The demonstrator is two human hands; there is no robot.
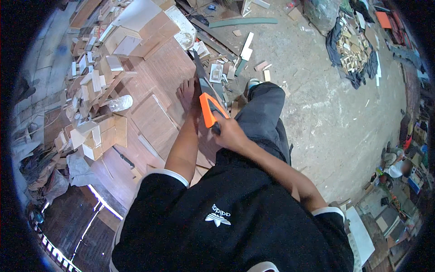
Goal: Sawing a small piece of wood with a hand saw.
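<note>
Head view, dark sack: beyond and right of the saw, spread open on the floor, heaped with wood offcuts.
Pale bag: also beyond and right of the saw, cut off by the upper edge; contents unclear.
Clear plastic vessel: left of the saw; its contents cannot be made out.
Saw blade: dark, hard to separate from the things behind it.
Saw's direction: long axis running away from the person — tip far and slightly left, orange handle near.
Right hand: fingers closed around the saw's handle.
Left hand: just left of the saw — fingers somewhat spread, resting on the wooden tabletop.
</note>
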